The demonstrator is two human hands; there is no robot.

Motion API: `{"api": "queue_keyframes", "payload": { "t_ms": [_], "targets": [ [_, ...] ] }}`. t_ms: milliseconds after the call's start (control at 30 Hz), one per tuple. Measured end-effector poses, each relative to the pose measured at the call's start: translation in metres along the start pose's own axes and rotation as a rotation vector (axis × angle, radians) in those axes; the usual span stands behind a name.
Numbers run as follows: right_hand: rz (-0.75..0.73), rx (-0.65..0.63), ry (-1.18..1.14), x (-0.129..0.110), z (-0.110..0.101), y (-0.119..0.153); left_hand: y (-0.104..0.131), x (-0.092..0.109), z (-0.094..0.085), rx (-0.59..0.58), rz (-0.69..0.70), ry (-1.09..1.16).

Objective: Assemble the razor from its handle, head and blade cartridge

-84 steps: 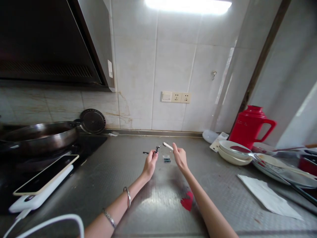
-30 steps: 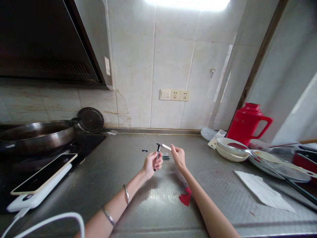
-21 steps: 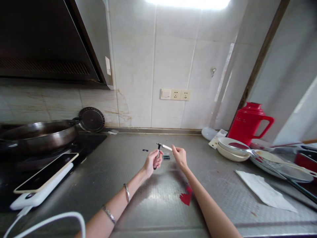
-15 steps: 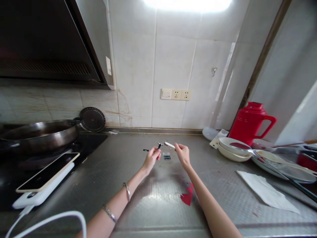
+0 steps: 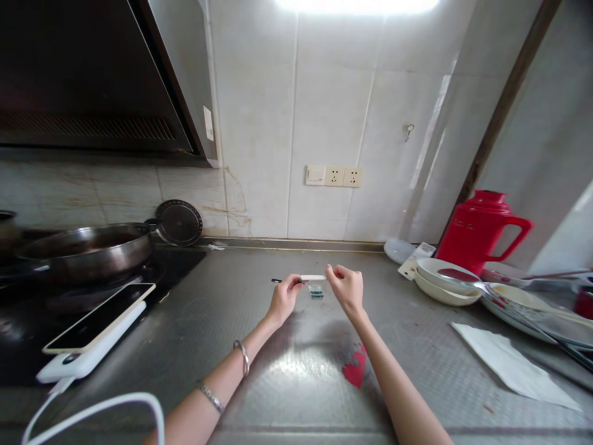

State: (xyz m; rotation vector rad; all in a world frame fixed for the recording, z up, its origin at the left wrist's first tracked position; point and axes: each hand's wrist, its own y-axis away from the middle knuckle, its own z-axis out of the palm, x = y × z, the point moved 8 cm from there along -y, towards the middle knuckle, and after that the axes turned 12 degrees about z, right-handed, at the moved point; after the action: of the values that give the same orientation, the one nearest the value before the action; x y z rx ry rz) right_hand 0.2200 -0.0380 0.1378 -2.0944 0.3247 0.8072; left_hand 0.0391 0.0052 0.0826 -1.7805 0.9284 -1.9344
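My left hand (image 5: 281, 305) is closed, pinching a small black piece (image 5: 301, 282) that is mostly hidden by the fingers. My right hand (image 5: 348, 289) grips the right end of a slim white stick (image 5: 314, 277). The stick lies level between the hands, its left end up against the black piece; whether the two are joined I cannot tell. Just below it on the steel counter (image 5: 306, 395) is a small clear pack (image 5: 316, 292) with dark strips. A short black item (image 5: 276, 280) shows just left of my left fingers.
At left, a phone (image 5: 102, 318) lies on a white power bank (image 5: 92, 361) with a cable (image 5: 115, 398), beside a pan (image 5: 92, 247) on the hob. On the right stand a red thermos jug (image 5: 482, 228), stacked bowls (image 5: 445, 290) and a paper napkin (image 5: 514, 364).
My hands have brought the white stick and the black piece together; before, a gap separated them. The black piece's silver T-shaped end, visible earlier, is now hidden. The view has shifted slightly left.
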Motion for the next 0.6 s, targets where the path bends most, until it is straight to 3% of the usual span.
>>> {"api": "queue_keyframes", "payload": {
  "t_ms": [200, 433, 600],
  "targets": [
    [-0.016, 0.076, 0.059, 0.012, -0.009, -0.006, -0.002, -0.002, -0.003, 0.03, -0.026, 0.048],
    [-0.086, 0.083, 0.01, 0.001, -0.003, 0.001, -0.001, -0.003, -0.001, 0.007, -0.011, 0.016],
    [-0.067, 0.11, 0.041, 0.016, -0.01, -0.008, -0.005, 0.002, -0.007, 0.025, 0.008, 0.005]
  ]
}}
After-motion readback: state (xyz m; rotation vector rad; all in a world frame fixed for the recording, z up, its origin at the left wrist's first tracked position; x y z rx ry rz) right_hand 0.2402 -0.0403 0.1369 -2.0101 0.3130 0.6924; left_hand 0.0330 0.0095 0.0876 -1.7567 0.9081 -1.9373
